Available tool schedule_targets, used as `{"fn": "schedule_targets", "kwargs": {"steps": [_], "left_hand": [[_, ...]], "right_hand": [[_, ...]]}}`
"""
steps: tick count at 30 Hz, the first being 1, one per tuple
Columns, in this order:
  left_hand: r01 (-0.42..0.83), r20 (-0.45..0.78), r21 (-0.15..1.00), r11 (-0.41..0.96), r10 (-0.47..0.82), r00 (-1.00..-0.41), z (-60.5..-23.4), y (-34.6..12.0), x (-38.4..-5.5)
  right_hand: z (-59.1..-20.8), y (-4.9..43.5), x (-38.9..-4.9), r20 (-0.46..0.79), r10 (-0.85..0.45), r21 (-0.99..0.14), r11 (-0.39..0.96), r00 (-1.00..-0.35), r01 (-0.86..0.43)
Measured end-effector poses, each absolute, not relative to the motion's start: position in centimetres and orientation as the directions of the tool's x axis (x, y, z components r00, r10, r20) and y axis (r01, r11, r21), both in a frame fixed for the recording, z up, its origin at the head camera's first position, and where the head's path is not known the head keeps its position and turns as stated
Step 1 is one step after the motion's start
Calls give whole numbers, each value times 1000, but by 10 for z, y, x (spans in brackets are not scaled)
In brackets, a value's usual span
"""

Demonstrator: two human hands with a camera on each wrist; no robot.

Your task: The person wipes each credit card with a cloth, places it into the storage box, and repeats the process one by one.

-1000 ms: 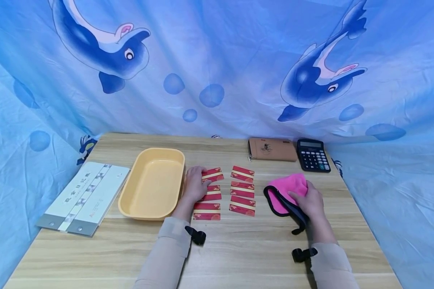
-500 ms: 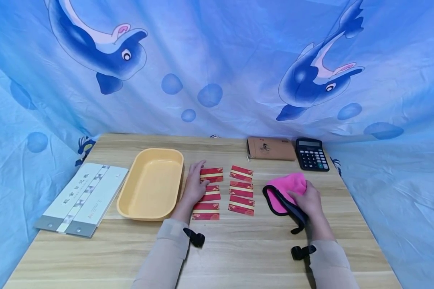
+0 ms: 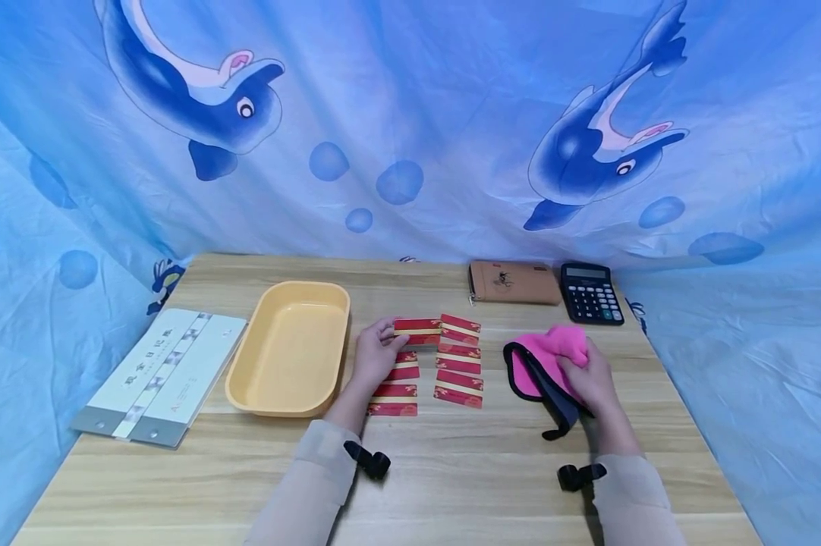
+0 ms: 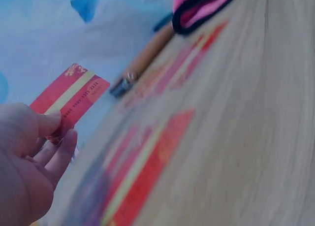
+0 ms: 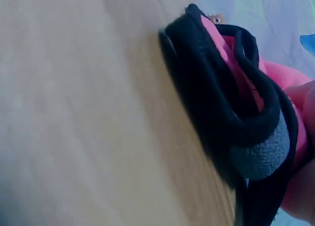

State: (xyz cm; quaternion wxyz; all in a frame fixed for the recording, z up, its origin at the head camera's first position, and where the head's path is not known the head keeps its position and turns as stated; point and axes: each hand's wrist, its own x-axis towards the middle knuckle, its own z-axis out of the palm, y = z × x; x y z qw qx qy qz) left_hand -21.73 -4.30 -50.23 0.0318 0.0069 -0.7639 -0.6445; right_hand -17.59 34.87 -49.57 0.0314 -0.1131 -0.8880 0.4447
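Bench (image 3: 445,478): spreading beneath the left hand (image 3: 376,358) and the right hand (image 3: 593,379).
Notebook (image 3: 159,371): lying far left of the left fingers, past the tray.
Yellow tray (image 3: 290,349): sitting just left of the left fingers.
Wallet (image 3: 516,283): lying ahead of the right fingers, slightly left.
Pink pouch (image 3: 550,358): sagging from the right fingers, which are clamping its right end; the mouth is facing the left fingers.
Calculator (image 3: 592,292): lying straight ahead of the right fingers.
Loose cards: two (image 3: 405,365) (image 3: 393,400) lying just nearer than the left fingers, three (image 3: 460,329) (image 3: 458,358) (image 3: 458,388) to their right.
Held card (image 4: 74,90): looking raised off the bench, the left fingers pinching one end, thumb on its face.

Risks, my reading: the thin card could be swivelling loose if that end pinch slackens. Its free end is overlapping the top right card in head view; contact unclear, but dipping could nudge that one askew. The soft mouth could be folding shut, being supported at one end only. A low left wrist could be sweeping the nearer cards.
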Motion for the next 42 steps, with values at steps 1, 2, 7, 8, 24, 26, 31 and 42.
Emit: {"fn": "schedule_targets", "kwargs": {"steps": [1,2,7,8,24,26,31,42], "left_hand": [[8,15,991,137,-50,-999,-498,-41,-215],[-12,-7,993,114,-50,-999,-494,-39,-213],[-76,-76,997,-14,-33,-997,-473,-33,-204],[-83,-84,996,-29,-29,-996,-469,-33,-202],[-39,-28,992,-121,88,-996,-426,-39,-185],[-34,-22,991,-128,97,-995,-423,-38,-184],[-10,11,986,-165,128,-992,-416,-31,-177],[44,73,982,-181,159,-985,-416,-19,-168]], "right_hand": [[-494,349,-175,-54,230,-811,558,-972,177],[-491,348,-175,-63,231,-828,531,-971,181],[-471,342,-170,-59,234,-911,384,-971,148],[-466,340,-168,-41,223,-919,374,-974,124],[-413,270,-161,237,12,-766,617,-971,-179],[-406,258,-160,271,-15,-750,623,-962,-221],[-393,226,-160,329,-96,-712,629,-939,-314],[-394,184,-167,429,-93,-568,746,-899,-348]]}}
